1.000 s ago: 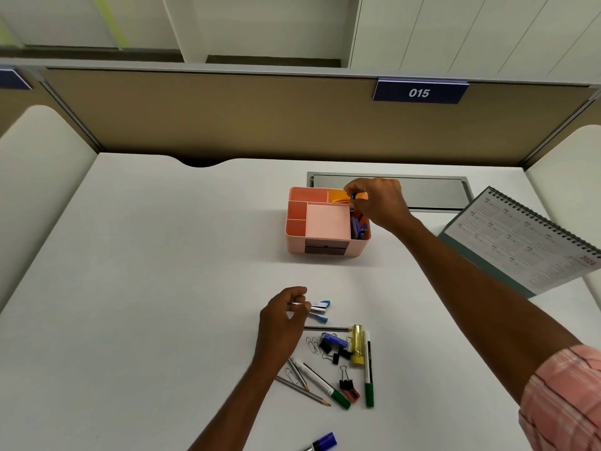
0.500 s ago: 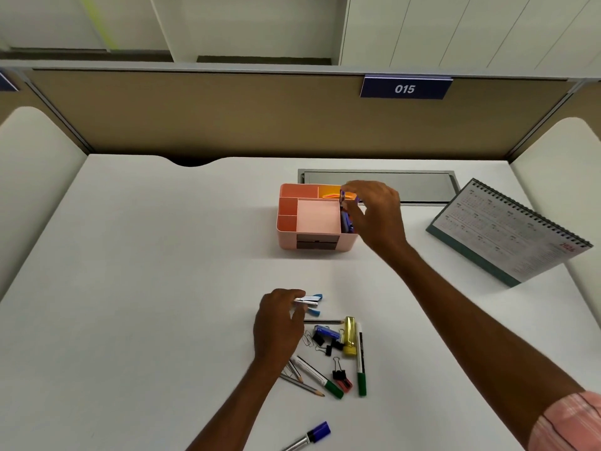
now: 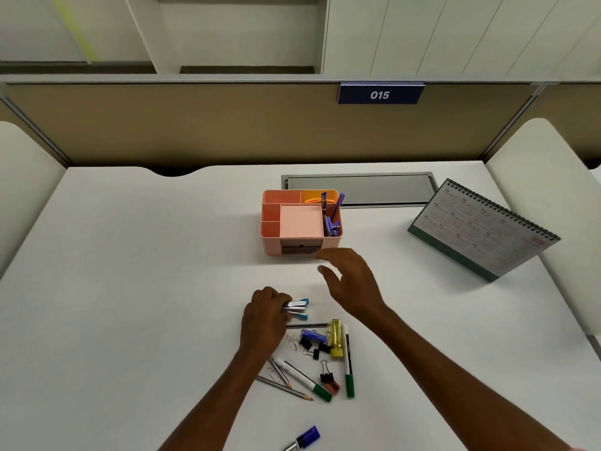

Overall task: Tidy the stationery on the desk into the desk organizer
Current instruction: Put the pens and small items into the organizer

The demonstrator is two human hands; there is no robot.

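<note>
The pink desk organizer (image 3: pixel 270 237) stands mid-desk, with blue and purple pens (image 3: pixel 331 209) upright in its right compartment and an orange item at the back. My left hand (image 3: pixel 265 317) is closed on a small blue-and-silver stapler (image 3: pixel 297 308) resting on the desk. My right hand (image 3: pixel 353 283) hovers open and empty between the organizer and the stationery pile. The pile holds a yellow highlighter (image 3: pixel 336 338), two green-capped markers (image 3: pixel 348 362), pencils (image 3: pixel 286 387), black binder clips (image 3: pixel 325 374), paper clips and a blue item (image 3: pixel 313 335).
A desk calendar (image 3: pixel 484 227) stands at the right. A grey cable hatch (image 3: pixel 361 188) lies flush behind the organizer. A blue-capped marker (image 3: pixel 304 439) lies near the front edge. A brown partition with a 015 sign closes the back.
My right hand left the organizer's right compartment, leaving pens there, and came back toward the pile, open. My left hand stayed on the stapler.
</note>
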